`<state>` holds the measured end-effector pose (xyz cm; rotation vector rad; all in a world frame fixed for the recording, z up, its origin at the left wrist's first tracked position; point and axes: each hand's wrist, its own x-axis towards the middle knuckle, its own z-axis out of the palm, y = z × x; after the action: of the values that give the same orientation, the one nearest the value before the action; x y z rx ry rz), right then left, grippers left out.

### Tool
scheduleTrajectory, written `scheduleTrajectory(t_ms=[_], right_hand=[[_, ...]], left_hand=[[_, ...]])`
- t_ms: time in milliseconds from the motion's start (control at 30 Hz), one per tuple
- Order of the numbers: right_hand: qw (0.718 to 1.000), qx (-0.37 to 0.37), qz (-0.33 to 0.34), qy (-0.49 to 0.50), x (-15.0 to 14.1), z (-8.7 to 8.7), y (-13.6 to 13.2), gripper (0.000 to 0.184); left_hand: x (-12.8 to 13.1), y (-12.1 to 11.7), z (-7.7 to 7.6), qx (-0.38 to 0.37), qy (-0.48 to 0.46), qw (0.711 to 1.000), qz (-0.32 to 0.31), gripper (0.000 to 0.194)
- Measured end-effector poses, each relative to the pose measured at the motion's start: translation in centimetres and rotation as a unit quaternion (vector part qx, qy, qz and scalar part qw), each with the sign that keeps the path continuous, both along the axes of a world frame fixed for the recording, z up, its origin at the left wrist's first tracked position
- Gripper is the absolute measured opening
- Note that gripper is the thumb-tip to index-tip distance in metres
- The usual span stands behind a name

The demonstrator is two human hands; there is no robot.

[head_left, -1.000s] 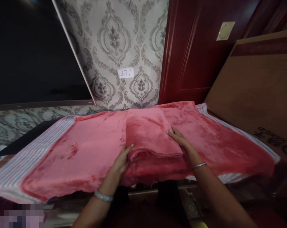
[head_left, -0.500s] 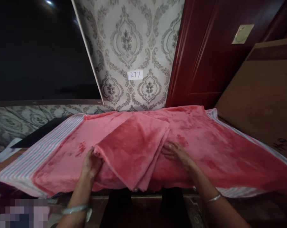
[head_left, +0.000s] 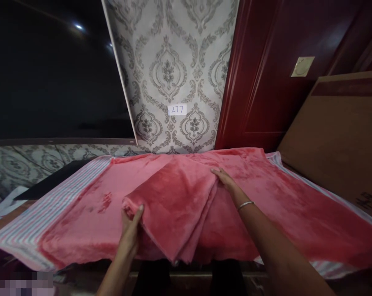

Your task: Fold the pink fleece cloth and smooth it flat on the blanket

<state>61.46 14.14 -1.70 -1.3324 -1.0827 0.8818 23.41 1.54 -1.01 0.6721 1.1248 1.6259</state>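
On the head camera I have a pink plush blanket [head_left: 299, 218] with a striped border [head_left: 28, 234] spread wide in front of me, and a thick folded flap [head_left: 170, 205] of it is doubled over at the middle, near the lower edge of my view.

The left hand [head_left: 130, 232] is at the flap's lower left corner, curled and pressed together on the folded layers, pinching them between thumb and fingers. The layers bunch up right at the grip. The right hand [head_left: 225, 181] is spread open and lies further up, its fingertips [head_left: 215, 171] resting at the flap's upper right edge, with the palm over the blanket beside the fold. A metal bangle [head_left: 245, 205] circles the right wrist. The two hands stand well apart, with the flap between them.

Beyond the blanket rises damask wallpaper [head_left: 173, 53] bearing a small white label reading 277 [head_left: 176, 109]. To its right are a dark red door [head_left: 259, 94] with a brass plate [head_left: 302, 66] and a large cardboard sheet [head_left: 336, 135] leaning beside it. To its left is a black panel [head_left: 50, 74].
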Motion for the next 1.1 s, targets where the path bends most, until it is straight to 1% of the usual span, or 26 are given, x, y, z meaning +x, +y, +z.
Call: scheduleTrajectory(t_ms=[67, 100, 133, 200, 267, 333, 367, 400, 433, 500, 567, 600, 633, 667, 733, 767, 800, 833, 900, 967, 1100], right_hand=[[1.000, 0.013, -0.013, 0.005, -0.6, 0.5, 0.5, 0.044], [0.999, 0.021, -0.025, 0.009, -0.7, 0.9, 0.5, 0.044], [0.999, 0.033, -0.039, 0.011, -0.7, 1.4, 0.4, 0.044], [0.996, 0.059, -0.063, 0.013, -0.3, 2.4, -0.6, 0.045], [0.993, 0.087, -0.081, 0.007, 0.2, 3.2, -2.5, 0.047], [0.988, 0.117, -0.102, -0.007, 0.8, 3.3, -5.3, 0.049], [0.986, 0.123, -0.113, -0.015, 1.0, 3.0, -6.9, 0.050], [0.985, 0.119, -0.120, -0.023, 1.3, 2.5, -8.5, 0.052], [0.987, 0.102, -0.119, -0.031, 1.5, 1.7, -10.1, 0.052], [0.995, 0.035, -0.081, -0.046, 1.9, -0.3, -13.0, 0.051], [0.998, -0.038, -0.021, -0.054, 2.6, -2.3, -15.0, 0.049], [0.996, -0.063, -0.004, -0.057, 2.9, -3.1, -15.7, 0.049], [0.995, -0.077, -0.005, -0.065, 3.3, -3.7, -16.1, 0.049], [0.993, -0.079, -0.022, -0.081, 3.6, -4.0, -16.4, 0.050], [0.987, -0.065, -0.063, -0.130, 4.2, -3.9, -16.3, 0.051], [0.984, -0.059, -0.071, -0.153, 4.3, -3.6, -16.1, 0.051], [0.982, -0.055, -0.068, -0.169, 4.4, -3.2, -15.8, 0.052], [0.981, -0.053, -0.059, -0.178, 4.4, -2.7, -15.4, 0.052], [0.980, -0.051, -0.046, -0.185, 4.2, -1.8, -14.6, 0.053], [0.977, -0.044, -0.045, -0.202, 4.1, -1.1, -13.8, 0.053], [0.963, -0.044, -0.021, -0.264, 3.8, -0.2, -12.1, 0.050]], left_hand=[[0.1, 0.4, 0.2, -0.004, 0.040, 0.999, 0.021, 0.069], [-0.1, 0.8, 0.6, -0.002, 0.051, 0.998, 0.022, 0.070], [-0.2, 1.3, 1.2, 0.005, 0.055, 0.998, 0.021, 0.072], [-0.7, 2.8, 3.2, 0.027, 0.046, 0.998, 0.013, 0.079], [-1.1, 4.9, 5.6, 0.043, 0.044, 0.998, 0.005, 0.085], [-1.4, 7.3, 7.7, 0.048, 0.059, 0.997, -0.015, 0.088], [-1.5, 8.4, 8.5, 0.050, 0.067, 0.996, -0.030, 0.087], [-1.5, 9.4, 8.9, 0.048, 0.076, 0.995, -0.047, 0.086], [-1.5, 10.2, 9.0, 0.043, 0.086, 0.993, -0.061, 0.085], [-1.5, 11.0, 8.1, 0.014, 0.111, 0.990, -0.081, 0.079], [-1.5, 11.0, 6.4, -0.020, 0.131, 0.985, -0.113, 0.072], [-1.7, 10.7, 5.3, -0.033, 0.140, 0.981, -0.127, 0.068], [-1.9, 10.3, 4.3, -0.043, 0.149, 0.979, -0.133, 0.064], [-2.2, 9.7, 3.4, -0.049, 0.158, 0.978, -0.128, 0.061], [-3.1, 8.4, 1.9, -0.047, 0.178, 0.979, -0.089, 0.059], [-3.5, 7.6, 1.4, -0.044, 0.186, 0.979, -0.076, 0.059], [-4.0, 6.8, 1.1, -0.042, 0.190, 0.978, -0.079, 0.059], [-4.4, 6.1, 0.9, -0.043, 0.191, 0.976, -0.096, 0.060], [-4.9, 4.7, 0.8, -0.056, 0.179, 0.972, -0.141, 0.060], [-5.0, 3.8, 1.0, -0.070, 0.153, 0.972, -0.164, 0.061], [-4.0, 3.5, 1.7, -0.067, 0.125, 0.980, -0.143, 0.075]])
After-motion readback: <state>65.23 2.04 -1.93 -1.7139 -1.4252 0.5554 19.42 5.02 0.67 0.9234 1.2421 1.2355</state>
